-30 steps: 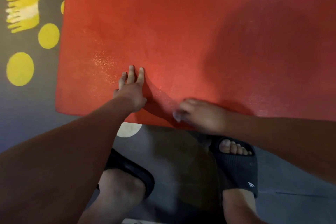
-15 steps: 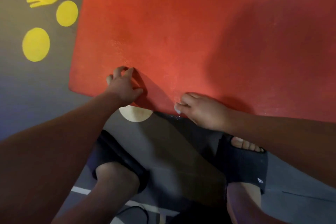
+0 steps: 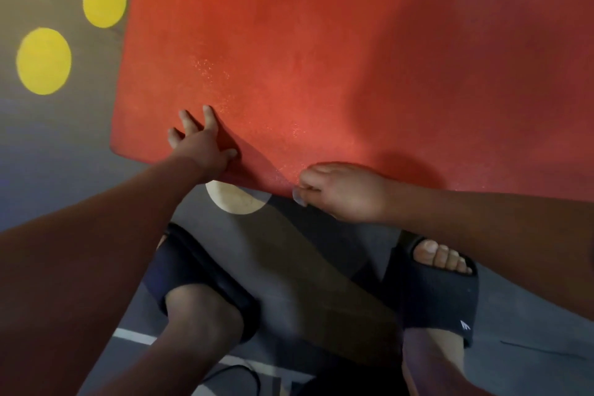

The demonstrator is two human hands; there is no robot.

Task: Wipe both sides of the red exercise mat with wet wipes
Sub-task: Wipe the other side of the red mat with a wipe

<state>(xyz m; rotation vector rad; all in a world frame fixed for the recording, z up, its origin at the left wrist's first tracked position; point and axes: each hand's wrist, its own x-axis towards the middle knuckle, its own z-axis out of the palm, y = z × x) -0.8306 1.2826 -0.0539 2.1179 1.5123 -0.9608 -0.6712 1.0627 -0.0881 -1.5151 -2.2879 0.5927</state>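
The red exercise mat point(image 3: 321, 58) lies flat on the dark floor and fills the upper part of the view. My left hand point(image 3: 202, 145) rests on it near its near-left corner, fingers stretched forward and the thumb by the near edge. My right hand point(image 3: 344, 193) is at the mat's near edge, with curled fingers pinching that edge. No wet wipe shows in either hand.
The grey floor point(image 3: 289, 267) carries yellow painted circles point(image 3: 43, 61) to the left of the mat and a pale circle point(image 3: 234, 199) partly under its near edge. My feet in black slides point(image 3: 440, 296) stand just before the mat.
My left hand's fingers, curled half a second ago, now lie stretched out on the mat. My right hand stays at the near edge.
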